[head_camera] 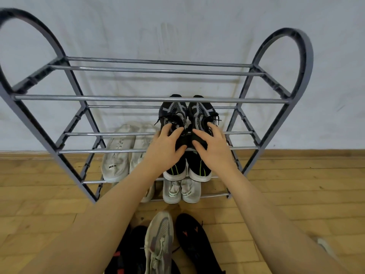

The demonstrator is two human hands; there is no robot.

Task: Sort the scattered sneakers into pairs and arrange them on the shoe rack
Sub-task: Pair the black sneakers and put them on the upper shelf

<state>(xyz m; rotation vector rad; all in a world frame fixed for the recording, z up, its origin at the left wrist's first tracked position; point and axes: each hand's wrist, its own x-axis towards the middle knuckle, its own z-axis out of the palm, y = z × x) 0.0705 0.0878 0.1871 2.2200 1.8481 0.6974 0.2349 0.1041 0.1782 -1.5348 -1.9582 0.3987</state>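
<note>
On the rack (pixel 158 99) — both hands (pixel 189 147) hold black sneakers (pixel 186 115).

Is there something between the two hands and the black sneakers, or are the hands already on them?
Nothing visible is between them. The left hand and right hand already grip the black sneakers, one each, side by side on a middle shelf of the rack, toes toward the wall.

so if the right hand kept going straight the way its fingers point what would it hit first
The right hand already rests on the right black sneaker, fingers pointing toward the wall. Going on, it would push along that shoe's laces and toe; beyond lies the rack's rear bar, though depth is unclear.
</note>
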